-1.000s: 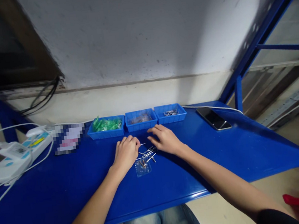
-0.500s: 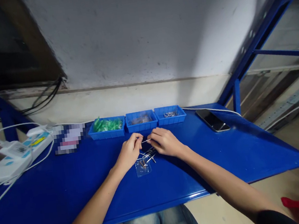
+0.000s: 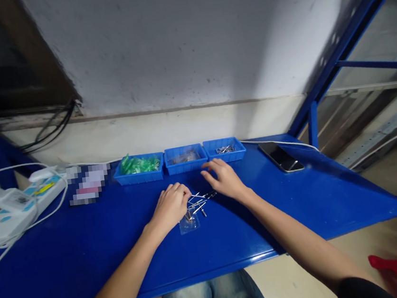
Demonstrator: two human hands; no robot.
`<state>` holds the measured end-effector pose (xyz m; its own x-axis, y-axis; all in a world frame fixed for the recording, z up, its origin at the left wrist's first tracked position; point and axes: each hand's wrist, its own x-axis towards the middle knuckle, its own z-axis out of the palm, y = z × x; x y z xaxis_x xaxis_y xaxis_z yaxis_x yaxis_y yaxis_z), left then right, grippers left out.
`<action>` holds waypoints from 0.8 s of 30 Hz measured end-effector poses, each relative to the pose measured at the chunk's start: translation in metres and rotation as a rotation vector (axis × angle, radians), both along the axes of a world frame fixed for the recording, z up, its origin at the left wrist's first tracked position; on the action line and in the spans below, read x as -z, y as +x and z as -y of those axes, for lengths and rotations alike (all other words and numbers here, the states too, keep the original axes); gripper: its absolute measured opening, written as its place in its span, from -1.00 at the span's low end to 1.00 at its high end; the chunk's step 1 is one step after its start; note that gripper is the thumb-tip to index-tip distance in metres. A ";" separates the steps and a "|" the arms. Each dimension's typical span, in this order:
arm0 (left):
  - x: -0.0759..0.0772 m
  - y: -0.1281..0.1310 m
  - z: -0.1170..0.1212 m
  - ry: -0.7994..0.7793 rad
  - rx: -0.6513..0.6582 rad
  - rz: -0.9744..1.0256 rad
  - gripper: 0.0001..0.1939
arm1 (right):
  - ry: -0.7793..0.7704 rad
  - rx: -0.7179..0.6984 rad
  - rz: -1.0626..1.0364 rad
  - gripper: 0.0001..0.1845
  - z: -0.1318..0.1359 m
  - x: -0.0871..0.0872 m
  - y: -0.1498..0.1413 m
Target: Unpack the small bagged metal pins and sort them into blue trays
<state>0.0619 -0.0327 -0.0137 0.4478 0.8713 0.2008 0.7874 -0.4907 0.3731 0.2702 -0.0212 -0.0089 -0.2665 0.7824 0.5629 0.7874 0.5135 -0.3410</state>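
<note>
Slim metal pins [image 3: 199,203] lie in a loose, crossed pile on the blue table [image 3: 297,200], about midway between its near and far edges and well in from its side edges; the step in hand, as I judge it, is the fine handling of single pins, worked at the pile's left side; the left hand [image 3: 170,203] has its thumb and fingertips drawn together there, and a thin pale shaft runs out from them to the right, though I cannot tell whether that pin is gripped or simply lies beyond the fingers; the right hand [image 3: 224,179] is loosely curled over the far right of the pile, thumb well away from the forefinger, with nothing seen between them; a next move would call, I think, for a light fingertip pinch on one shaft, since the pins cross and could drag their neighbours; they look straight and silvery, pointing several ways, some with a thicker part near one end, and those below the right hand look darker, perhaps from shadow; towards the table's near edge, just beside the pile, lies a small clear bag [image 3: 195,226] with copper-coloured pieces [image 3: 188,218] at it, whether in it or on it I cannot tell; along the table's far edge stand the left bin [image 3: 140,177], middle bin [image 3: 188,167] and right bin [image 3: 235,156]
</note>
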 end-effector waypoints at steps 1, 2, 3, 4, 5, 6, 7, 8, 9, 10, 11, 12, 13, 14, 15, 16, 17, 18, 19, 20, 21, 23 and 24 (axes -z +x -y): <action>0.000 -0.001 -0.001 0.009 -0.014 0.030 -0.80 | -0.008 -0.076 0.025 -0.77 0.004 0.000 -0.007; 0.000 -0.001 -0.003 0.020 -0.030 0.066 -0.80 | -0.008 -0.141 0.056 -0.76 0.007 -0.001 -0.013; -0.001 -0.002 -0.004 0.030 -0.048 0.101 -0.79 | -0.001 -0.190 0.088 -0.75 0.009 -0.001 -0.017; -0.001 -0.002 -0.005 0.043 -0.071 0.132 -0.78 | 0.010 -0.219 0.115 -0.75 0.011 -0.001 -0.020; -0.002 -0.003 -0.006 0.055 -0.091 0.156 -0.76 | 0.023 -0.231 0.133 -0.77 0.012 0.000 -0.022; -0.003 -0.003 -0.007 0.065 -0.108 0.171 -0.74 | 0.037 -0.233 0.142 -0.78 0.013 0.000 -0.023; -0.004 -0.003 -0.007 0.070 -0.117 0.177 -0.72 | 0.053 -0.230 0.142 -0.79 0.013 0.000 -0.023; -0.004 -0.003 -0.007 0.071 -0.119 0.176 -0.70 | 0.067 -0.228 0.139 -0.79 0.013 -0.001 -0.023; -0.005 -0.003 -0.007 0.068 -0.118 0.174 -0.69 | 0.080 -0.228 0.136 -0.78 0.013 -0.001 -0.022; -0.006 -0.003 -0.006 0.060 -0.117 0.175 -0.67 | 0.092 -0.229 0.135 -0.77 0.013 -0.002 -0.022; -0.007 -0.003 -0.005 0.047 -0.113 0.184 -0.66 | 0.100 -0.229 0.134 -0.76 0.012 -0.003 -0.021; -0.008 -0.003 -0.004 0.030 -0.101 0.206 -0.66 | 0.104 -0.228 0.132 -0.75 0.013 -0.003 -0.021; -0.009 -0.004 -0.003 0.012 -0.074 0.237 -0.66 | 0.105 -0.225 0.129 -0.74 0.013 -0.004 -0.020; -0.011 -0.004 -0.002 -0.002 -0.036 0.267 -0.67 | 0.105 -0.221 0.123 -0.73 0.013 -0.004 -0.020; -0.013 -0.004 -0.001 -0.007 0.006 0.294 -0.68 | 0.106 -0.218 0.117 -0.72 0.014 -0.005 -0.020; -0.014 -0.004 0.000 -0.002 0.044 0.311 -0.69 | 0.104 -0.217 0.113 -0.71 0.014 -0.005 -0.021; -0.015 -0.004 0.001 0.009 0.067 0.317 -0.70 | 0.101 -0.222 0.114 -0.70 0.015 -0.005 -0.021; -0.016 -0.004 0.001 0.023 0.072 0.314 -0.69 | 0.101 -0.234 0.121 -0.70 0.016 -0.006 -0.022; -0.017 -0.005 0.001 0.032 0.065 0.305 -0.67 | 0.101 -0.255 0.138 -0.70 0.017 -0.006 -0.022; -0.017 -0.006 0.001 0.032 0.054 0.290 -0.64 | 0.105 -0.280 0.163 -0.70 0.017 -0.008 -0.021; -0.018 -0.007 -0.001 0.021 0.047 0.272 -0.61 | 0.113 -0.300 0.191 -0.70 0.016 -0.010 -0.019; -0.019 -0.013 -0.004 -0.026 0.078 0.217 -0.60 | 0.152 -0.266 0.224 -0.69 0.010 -0.016 -0.010; -0.019 -0.017 -0.005 -0.053 0.111 0.181 -0.63 | 0.177 -0.194 0.218 -0.68 0.006 -0.019 -0.002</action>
<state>0.0445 -0.0273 0.0053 0.5023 0.8302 0.2420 0.6474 -0.5466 0.5311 0.2680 -0.0267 0.0100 -0.5298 0.6010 0.5985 0.7141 0.6967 -0.0674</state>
